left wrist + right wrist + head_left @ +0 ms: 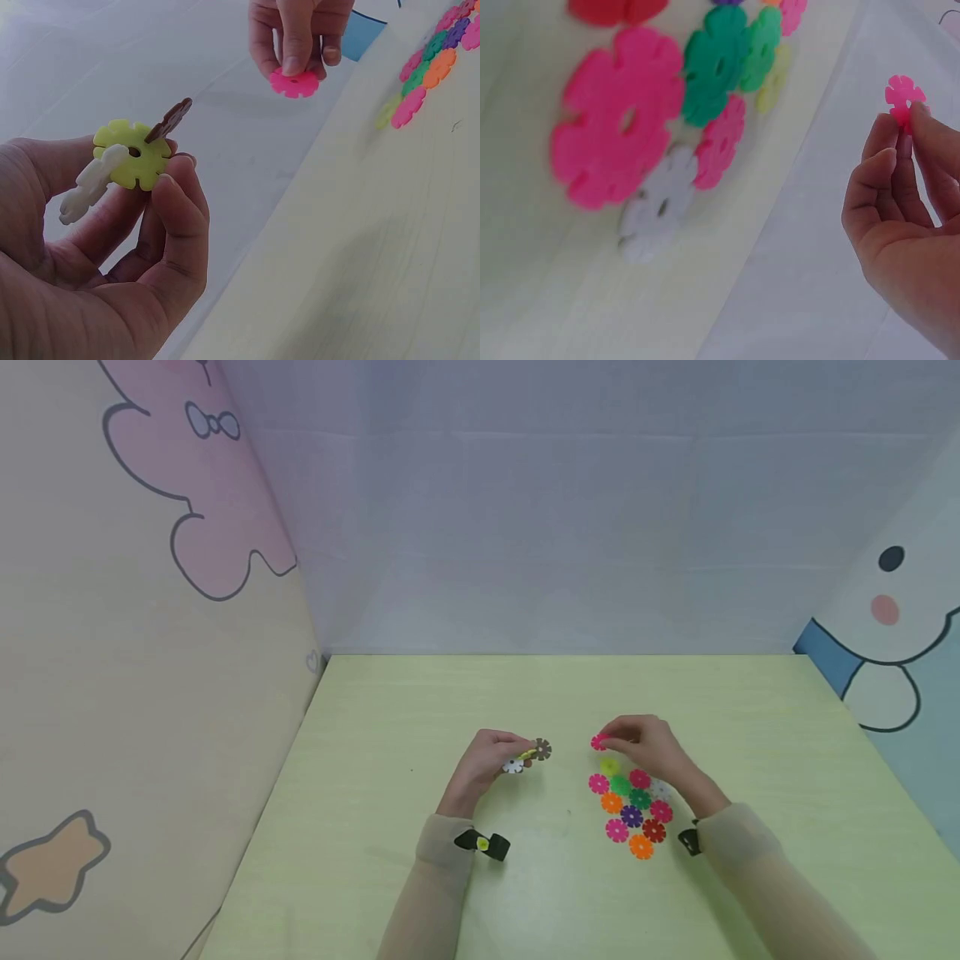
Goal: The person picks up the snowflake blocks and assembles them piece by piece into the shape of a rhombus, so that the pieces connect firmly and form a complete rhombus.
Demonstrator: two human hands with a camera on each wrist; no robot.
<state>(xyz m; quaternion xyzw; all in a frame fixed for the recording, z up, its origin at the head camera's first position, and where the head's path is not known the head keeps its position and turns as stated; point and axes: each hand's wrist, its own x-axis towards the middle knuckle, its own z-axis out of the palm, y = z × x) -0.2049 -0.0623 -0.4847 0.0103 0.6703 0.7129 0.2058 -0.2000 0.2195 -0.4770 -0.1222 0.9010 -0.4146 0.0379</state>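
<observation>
My left hand [487,764] pinches a yellow snowflake disc [133,166] by its edge. A white snowflake disc [94,184] is slotted into one side of the yellow one, and a brown snowflake disc [170,120] into the other, both standing out at an angle. To the right, my right hand [647,747] pinches a pink snowflake disc [904,97] between thumb and fingers, above the far end of the loose discs. The pink disc is apart from the joined ones, at about the same height.
Several loose snowflake discs lie flat in a cluster below my right hand, among them a purple disc [632,816], an orange disc [641,847] and a white disc [660,206]. They rest on a pale yellow-green table [345,860]. A pale curtain [525,527] hangs behind the table.
</observation>
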